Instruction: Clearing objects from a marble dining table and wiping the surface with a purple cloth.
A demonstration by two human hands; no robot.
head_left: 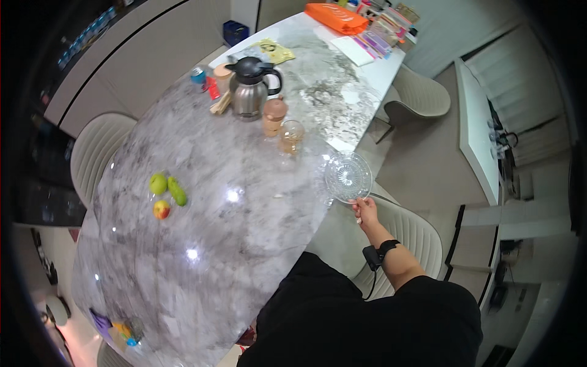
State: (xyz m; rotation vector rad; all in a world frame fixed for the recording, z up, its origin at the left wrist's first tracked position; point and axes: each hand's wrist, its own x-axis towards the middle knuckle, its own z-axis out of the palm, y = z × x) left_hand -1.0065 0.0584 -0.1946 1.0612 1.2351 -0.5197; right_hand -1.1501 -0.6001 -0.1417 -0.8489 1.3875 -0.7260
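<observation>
My right hand [365,211] is closed on the near rim of a clear, patterned glass plate [348,176]. The plate is at the right edge of the marble table [214,257], partly past the edge. Whether it touches the tabletop, I cannot tell. A black strap with a small box and cable circles my right forearm. My left hand does not show. To the left of the plate stand a clear glass cup [291,136] and a brown-lidded cup [274,117]. Farther left on the table lie a green apple [158,183], a green pear-shaped fruit [177,191] and a red-yellow apple [161,209].
A steel thermos jug [249,92] with a black handle stands behind the cups, beside a blue can [198,76]. An orange bag [336,18] and several stationery items lie at the far end. Chairs [409,232] flank the table. Colourful packets [122,330] lie near left.
</observation>
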